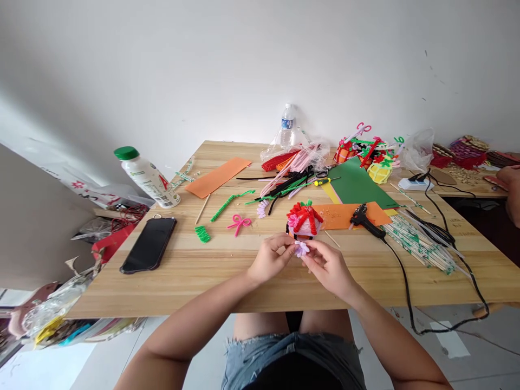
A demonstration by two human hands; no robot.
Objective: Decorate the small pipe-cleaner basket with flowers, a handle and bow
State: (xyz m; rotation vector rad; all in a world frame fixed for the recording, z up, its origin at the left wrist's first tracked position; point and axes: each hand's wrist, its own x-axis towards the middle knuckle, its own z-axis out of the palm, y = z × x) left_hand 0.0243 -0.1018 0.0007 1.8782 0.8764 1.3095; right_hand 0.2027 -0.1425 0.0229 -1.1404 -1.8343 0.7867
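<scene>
Flower (301, 248) is pinched by left hand (273, 259) and right hand (328, 266), both nearly closed; bare table (215, 261) at nine o'clock, near edge (301, 311) at six.

One small pale-lilac flower of fuzzy pipe-cleaner stem (301, 249), rounded petals spread, face turned toward the viewer; held between the fingertips of the left hand (273, 259) and right hand (327, 264), in front of the second item. One rounded pale-pink pipe-cleaner ornament (305, 221), upright on the wooden tabletop (227, 281), with red strips over the top, green tuft at the crown, bright-pink flower at left, black and orange lower section; base partly hidden by the hands.
</scene>
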